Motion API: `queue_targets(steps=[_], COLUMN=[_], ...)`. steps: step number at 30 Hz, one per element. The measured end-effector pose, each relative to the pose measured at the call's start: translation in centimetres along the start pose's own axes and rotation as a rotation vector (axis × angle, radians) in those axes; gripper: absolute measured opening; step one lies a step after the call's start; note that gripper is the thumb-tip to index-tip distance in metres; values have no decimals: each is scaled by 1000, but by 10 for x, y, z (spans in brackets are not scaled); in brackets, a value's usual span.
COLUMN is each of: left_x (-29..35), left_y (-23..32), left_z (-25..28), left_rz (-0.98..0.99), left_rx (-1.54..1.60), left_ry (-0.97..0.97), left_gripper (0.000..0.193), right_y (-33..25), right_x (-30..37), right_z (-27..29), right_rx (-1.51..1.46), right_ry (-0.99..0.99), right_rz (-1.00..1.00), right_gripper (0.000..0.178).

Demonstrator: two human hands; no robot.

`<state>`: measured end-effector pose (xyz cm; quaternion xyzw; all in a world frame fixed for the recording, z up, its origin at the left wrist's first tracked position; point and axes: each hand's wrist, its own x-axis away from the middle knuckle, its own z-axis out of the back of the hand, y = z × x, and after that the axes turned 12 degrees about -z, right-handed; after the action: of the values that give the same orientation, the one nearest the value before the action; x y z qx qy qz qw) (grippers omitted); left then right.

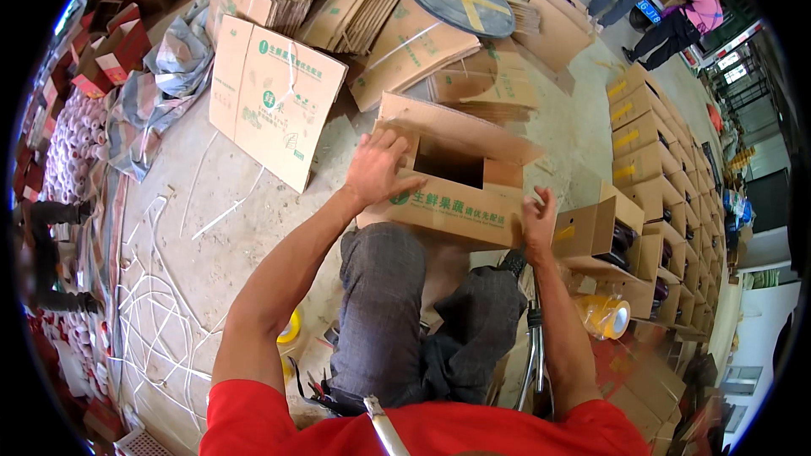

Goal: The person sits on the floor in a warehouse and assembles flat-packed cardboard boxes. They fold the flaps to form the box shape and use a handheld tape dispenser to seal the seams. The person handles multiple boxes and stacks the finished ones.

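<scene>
An opened cardboard box (456, 207) with green print rests tilted before my knees. Its long far flap (465, 128) stands up, and a dark gap shows inside. My left hand (380, 170) grips the box's left end, fingers over the top edge and thumb pointing across it. At the opposite end, my right hand (537, 223) is cupped against the side, its fingers curled and partly hidden. The box sits between both hands. What lies within it is too dark to make out.
Bundles of flattened cartons (355, 4) lie ahead, one under a round grey lid (460, 1). Stacked open boxes (655, 169) with dark produce line the right. Tape rolls (604, 316) are by my right arm. Loose white straps (160, 304) tangle at left. Two people (676, 16) stand far right.
</scene>
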<state>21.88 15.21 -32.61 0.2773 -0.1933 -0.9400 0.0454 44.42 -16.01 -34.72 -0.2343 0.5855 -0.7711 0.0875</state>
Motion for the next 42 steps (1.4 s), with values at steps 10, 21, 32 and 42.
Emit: queue_targets(steps=[10, 21, 32, 42], left_x=[-46, -56, 44, 4], left_y=[-18, -37, -151, 58], left_z=[-6, -30, 44, -5], left_rz=[314, 309, 667, 274], left_rx=[100, -37, 650, -224], left_ry=[370, 495, 1172, -71], left_gripper=[45, 19, 27, 73], right_y=[17, 22, 21, 34], right_x=[13, 8, 10, 3], right_z=[-10, -11, -21, -4], right_rx=[38, 13, 24, 27], right_ry=[-151, -168, -197, -150], right_rz=[-197, -165, -106, -124], right_gripper=[54, 61, 54, 55])
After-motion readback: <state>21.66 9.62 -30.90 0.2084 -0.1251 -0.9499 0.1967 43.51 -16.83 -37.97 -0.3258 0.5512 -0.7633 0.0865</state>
